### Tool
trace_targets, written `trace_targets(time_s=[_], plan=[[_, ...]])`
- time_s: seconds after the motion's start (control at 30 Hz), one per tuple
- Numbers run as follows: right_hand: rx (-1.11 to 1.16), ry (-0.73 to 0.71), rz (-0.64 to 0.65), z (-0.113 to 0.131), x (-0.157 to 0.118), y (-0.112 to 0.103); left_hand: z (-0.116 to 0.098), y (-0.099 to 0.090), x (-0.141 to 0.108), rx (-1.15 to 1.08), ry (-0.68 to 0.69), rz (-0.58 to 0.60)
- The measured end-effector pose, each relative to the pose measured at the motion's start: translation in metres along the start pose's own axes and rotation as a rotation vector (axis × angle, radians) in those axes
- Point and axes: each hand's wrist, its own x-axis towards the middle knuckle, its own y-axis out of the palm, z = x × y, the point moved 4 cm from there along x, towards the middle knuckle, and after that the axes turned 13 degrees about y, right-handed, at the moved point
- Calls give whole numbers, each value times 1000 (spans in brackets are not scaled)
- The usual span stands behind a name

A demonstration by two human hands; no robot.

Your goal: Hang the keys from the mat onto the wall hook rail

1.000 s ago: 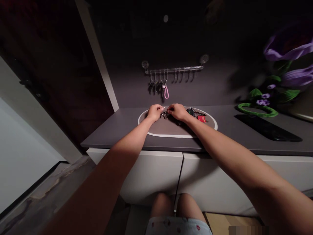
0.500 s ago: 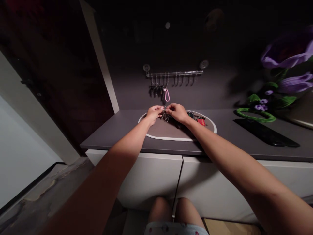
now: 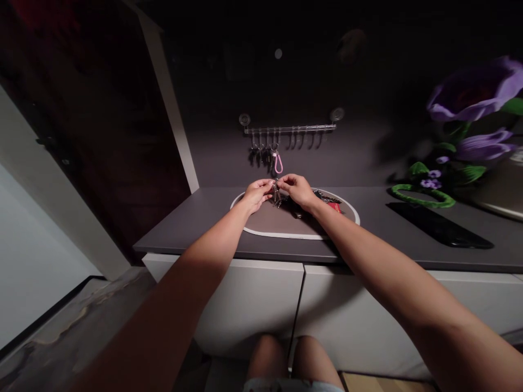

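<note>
A bunch of keys (image 3: 277, 197) on a ring dangles between my two hands, just above the oval mat (image 3: 269, 234). My left hand (image 3: 258, 194) pinches the ring from the left, fingers closed. From the right, my right hand (image 3: 296, 189) grips the same ring between thumb and fingertips. More keys and a red tag (image 3: 335, 207) lie on the mat, partly covered by my right hand and wrist. Right behind my hands, several key sets (image 3: 261, 155) and a pink loop strap (image 3: 278, 163) hang from a hook rail (image 3: 291, 129).
Purple flowers (image 3: 469, 98) with a green ring base (image 3: 423, 202) stand on the right of the dark countertop (image 3: 171, 218). In front of them lies a long black object (image 3: 441, 224). White cabinet doors (image 3: 253, 294) are below, and a dark door (image 3: 98, 120) is at left.
The view has tilted up slightly, so everything sits a little lower. Both hands keep hold of the key ring, and the keys under it have swung slightly.
</note>
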Motion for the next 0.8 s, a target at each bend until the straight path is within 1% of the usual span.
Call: trace_targets(time_s=[0.17, 0.27, 0.33, 0.57, 0.67, 0.8], plan=[[120, 65, 31, -1, -2, 1, -1, 2, -1, 40, 12, -10], [210, 119, 69, -2, -2, 3, 0, 3, 0, 69, 49, 12], [244, 141, 72, -3, -3, 4, 0, 2, 1, 116, 78, 22], [383, 183, 41, -3, -4, -1, -6, 2, -1, 418, 211, -21], [446, 204, 24, 0, -1, -6, -9, 5, -2, 500, 289, 10], [493, 200, -22, 10, 8, -14, -4, 6, 0, 587, 328, 58]])
